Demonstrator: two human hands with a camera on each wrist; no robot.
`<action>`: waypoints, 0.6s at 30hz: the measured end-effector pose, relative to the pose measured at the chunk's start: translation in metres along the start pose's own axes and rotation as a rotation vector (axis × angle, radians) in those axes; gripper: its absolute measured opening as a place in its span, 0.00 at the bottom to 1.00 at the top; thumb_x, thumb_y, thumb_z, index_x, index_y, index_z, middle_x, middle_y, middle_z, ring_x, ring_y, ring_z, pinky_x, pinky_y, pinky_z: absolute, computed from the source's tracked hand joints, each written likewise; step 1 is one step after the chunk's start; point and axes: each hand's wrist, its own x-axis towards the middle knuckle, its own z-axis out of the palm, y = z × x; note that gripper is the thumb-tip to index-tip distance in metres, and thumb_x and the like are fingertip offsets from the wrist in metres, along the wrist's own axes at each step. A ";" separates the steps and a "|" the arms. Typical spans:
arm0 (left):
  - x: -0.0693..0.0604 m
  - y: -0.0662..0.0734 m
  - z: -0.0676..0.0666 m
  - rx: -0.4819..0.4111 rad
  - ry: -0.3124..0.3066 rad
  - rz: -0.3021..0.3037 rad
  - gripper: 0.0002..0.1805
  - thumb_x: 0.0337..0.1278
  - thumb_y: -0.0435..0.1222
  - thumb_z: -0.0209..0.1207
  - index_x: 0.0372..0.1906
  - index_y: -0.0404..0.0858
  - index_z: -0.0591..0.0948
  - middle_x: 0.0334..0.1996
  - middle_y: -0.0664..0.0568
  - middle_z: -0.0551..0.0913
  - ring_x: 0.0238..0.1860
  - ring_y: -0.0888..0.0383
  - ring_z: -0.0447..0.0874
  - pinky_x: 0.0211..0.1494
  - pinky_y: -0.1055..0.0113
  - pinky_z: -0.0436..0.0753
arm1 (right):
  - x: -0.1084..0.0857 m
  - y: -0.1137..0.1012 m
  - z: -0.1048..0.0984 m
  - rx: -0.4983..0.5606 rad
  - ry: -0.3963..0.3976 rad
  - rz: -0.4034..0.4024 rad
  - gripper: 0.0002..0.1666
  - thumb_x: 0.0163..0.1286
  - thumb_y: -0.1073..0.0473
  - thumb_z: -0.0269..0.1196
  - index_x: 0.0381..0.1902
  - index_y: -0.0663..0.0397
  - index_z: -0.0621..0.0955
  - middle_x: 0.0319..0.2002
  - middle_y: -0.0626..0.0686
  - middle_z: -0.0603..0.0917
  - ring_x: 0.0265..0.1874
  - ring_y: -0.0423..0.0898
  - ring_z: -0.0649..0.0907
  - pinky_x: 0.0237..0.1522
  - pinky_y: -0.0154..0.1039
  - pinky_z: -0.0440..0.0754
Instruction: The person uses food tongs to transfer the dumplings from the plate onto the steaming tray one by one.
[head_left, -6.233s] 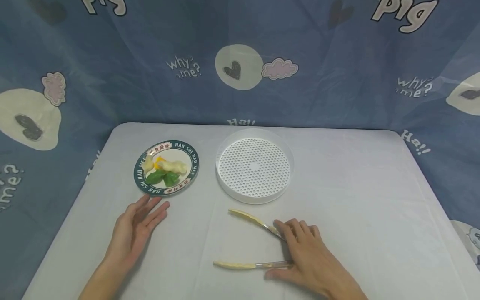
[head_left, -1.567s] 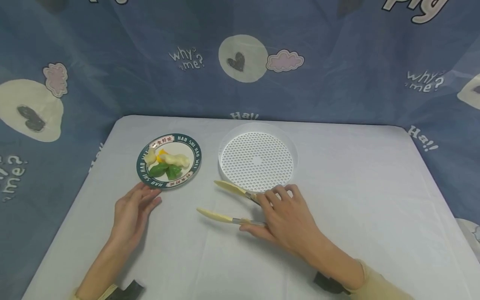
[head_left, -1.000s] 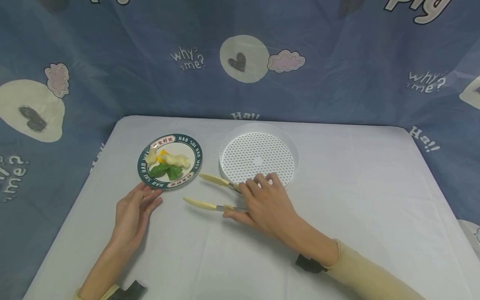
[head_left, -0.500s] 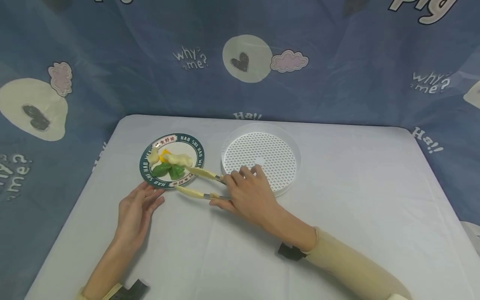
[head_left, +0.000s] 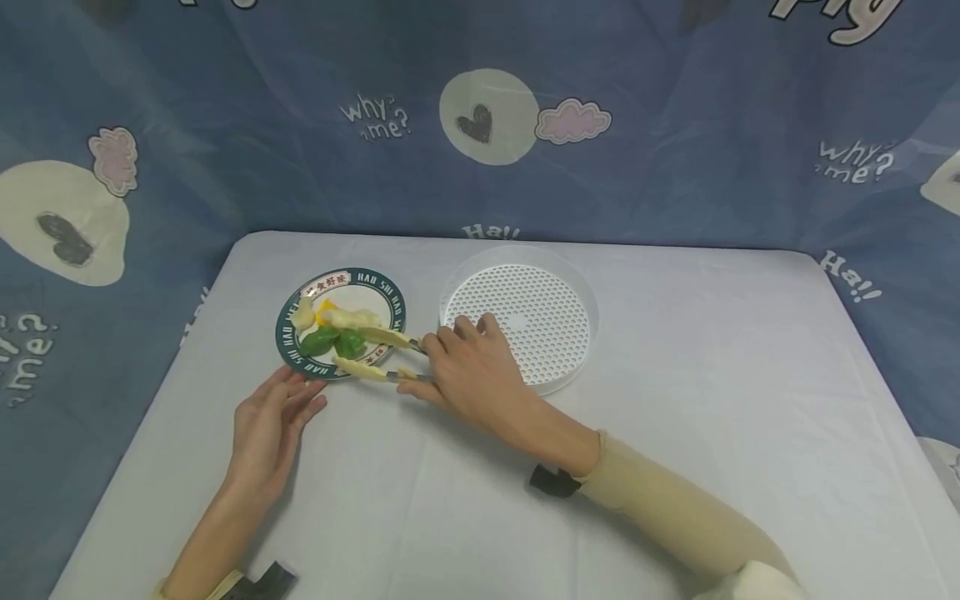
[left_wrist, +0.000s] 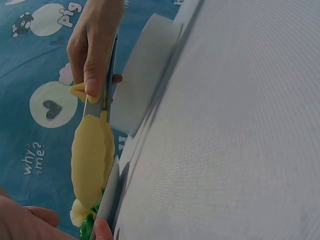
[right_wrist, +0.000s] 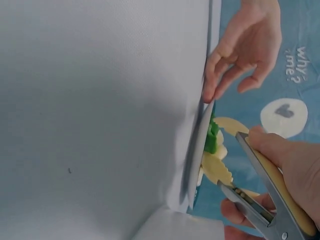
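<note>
My right hand (head_left: pixel 476 367) grips a pair of tongs (head_left: pixel 386 337) with yellow scalloped tips and metal arms. The tong tips are spread over the near right part of a green-rimmed plate (head_left: pixel 288 337), on either side of a green piece (head_left: pixel 349 343). Another green piece (head_left: pixel 320 340) lies to its left. Behind them are a pale, dumpling-like piece (head_left: pixel 348 318), a smaller pale piece (head_left: pixel 303 315) and a bit of orange. My left hand (head_left: pixel 262 429) touches the plate's near rim with its fingertips, its thumb apart in the right wrist view.
Right of the plate stands a round white steamer tray (head_left: pixel 540 317) with a perforated floor and raised wall, close beside my right hand. White cloth covers the table (head_left: pixel 675 350). A blue printed curtain (head_left: pixel 660 167) hangs behind it.
The right hand has lifted the tongs from the tabletop and carried them left, past the tray's front, over the plate. The left hand has come up to the plate's rim and stays there.
</note>
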 end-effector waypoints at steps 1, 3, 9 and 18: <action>0.000 0.000 0.000 0.002 0.001 0.000 0.35 0.88 0.42 0.42 0.89 0.39 0.47 0.86 0.42 0.55 0.67 0.69 0.78 0.70 0.83 0.84 | 0.001 0.000 0.001 0.001 -0.001 0.000 0.37 0.73 0.19 0.55 0.41 0.45 0.84 0.32 0.44 0.87 0.33 0.46 0.81 0.38 0.44 0.79; 0.000 0.000 0.000 0.000 -0.001 0.000 0.36 0.88 0.42 0.42 0.89 0.39 0.47 0.86 0.42 0.55 0.67 0.70 0.78 0.70 0.83 0.84 | 0.003 0.000 0.002 0.005 -0.002 0.002 0.36 0.73 0.19 0.56 0.41 0.45 0.84 0.31 0.43 0.86 0.33 0.46 0.80 0.38 0.44 0.79; 0.000 0.000 0.000 -0.011 -0.007 0.010 0.36 0.88 0.40 0.42 0.89 0.38 0.46 0.86 0.40 0.54 0.65 0.71 0.79 0.69 0.83 0.85 | 0.009 -0.003 0.005 0.003 -0.021 0.005 0.36 0.72 0.19 0.57 0.37 0.45 0.82 0.29 0.44 0.84 0.32 0.47 0.79 0.39 0.44 0.79; 0.001 -0.001 0.000 -0.010 0.003 0.008 0.35 0.88 0.40 0.41 0.89 0.38 0.47 0.86 0.41 0.55 0.66 0.70 0.78 0.70 0.82 0.85 | 0.011 -0.005 0.008 0.007 -0.026 0.004 0.35 0.72 0.21 0.59 0.39 0.46 0.83 0.30 0.44 0.85 0.37 0.48 0.82 0.43 0.46 0.81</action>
